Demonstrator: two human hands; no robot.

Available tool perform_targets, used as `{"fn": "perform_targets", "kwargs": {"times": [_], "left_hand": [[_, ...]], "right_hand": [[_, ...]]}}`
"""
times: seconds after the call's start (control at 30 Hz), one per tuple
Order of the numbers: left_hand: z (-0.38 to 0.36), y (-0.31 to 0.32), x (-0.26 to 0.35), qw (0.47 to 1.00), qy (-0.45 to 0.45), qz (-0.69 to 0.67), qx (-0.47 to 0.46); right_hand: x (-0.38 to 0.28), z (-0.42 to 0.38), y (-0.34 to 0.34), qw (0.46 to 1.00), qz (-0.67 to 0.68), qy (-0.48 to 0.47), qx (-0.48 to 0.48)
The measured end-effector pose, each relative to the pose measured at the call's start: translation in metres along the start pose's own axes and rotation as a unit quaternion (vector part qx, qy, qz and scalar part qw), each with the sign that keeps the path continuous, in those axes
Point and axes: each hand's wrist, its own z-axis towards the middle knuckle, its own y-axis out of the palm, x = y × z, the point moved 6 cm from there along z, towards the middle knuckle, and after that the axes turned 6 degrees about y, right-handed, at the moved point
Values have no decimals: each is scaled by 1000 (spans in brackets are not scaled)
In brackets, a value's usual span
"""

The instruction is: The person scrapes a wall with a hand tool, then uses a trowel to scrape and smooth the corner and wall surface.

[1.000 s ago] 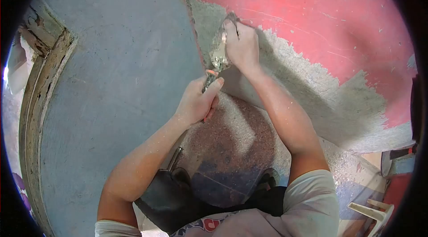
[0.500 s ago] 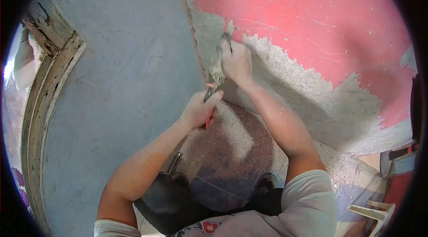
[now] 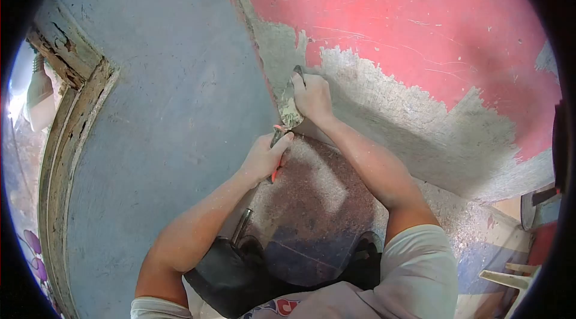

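Note:
My left hand is closed around the red-and-black handle of a tool whose working end I cannot make out. My right hand grips a trowel by its dark handle; the blade points down and has pale, wet-looking paste on it. The trowel's lower end is close to the top of the left-hand tool, near the wall corner. Behind both hands, the pink wall has a ragged-edged grey patch of bare or coated surface along its lower part. A grey-blue wall meets it at the corner.
Below the hands lies a dusty, stained floor. A metal tube-like object stands beside my left leg. A cream plastic piece of furniture is at lower right. On the left are a worn wooden frame and a light bulb.
My right hand and the trowel have come down and slightly left, closer to my left hand. The left hand has shifted slightly left and down. The view has tilted a little.

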Motion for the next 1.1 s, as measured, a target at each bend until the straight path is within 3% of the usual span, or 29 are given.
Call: {"fn": "perform_targets", "kwargs": {"times": [0.13,0.2,0.4,0.53,0.6,0.8,0.9,0.93,1.1], "left_hand": [[-2,-11,60,990,87,-68,92],[5,-14,53,991,86,-80,68],[-2,-3,13,999,-7,-35,40],[0,-9,54,989,102,-69,79],[1,-10,61,990,92,-87,69],[-8,-1,29,998,7,-54,37],[-13,-6,58,992,82,-58,72],[-11,-4,61,990,61,-107,64],[-8,1,41,994,47,-86,45]], "right_hand": [[-73,43,-42,998,60,-17,10],[-95,56,-52,997,69,-15,16],[-27,15,-14,999,27,16,-10],[-80,47,-48,998,63,6,-10],[-104,60,-61,998,56,13,-12],[-46,25,-25,998,41,34,-22],[-58,40,-35,997,55,35,-37],[-67,48,-41,996,56,41,-48],[-51,31,-28,997,64,39,-33]]}}
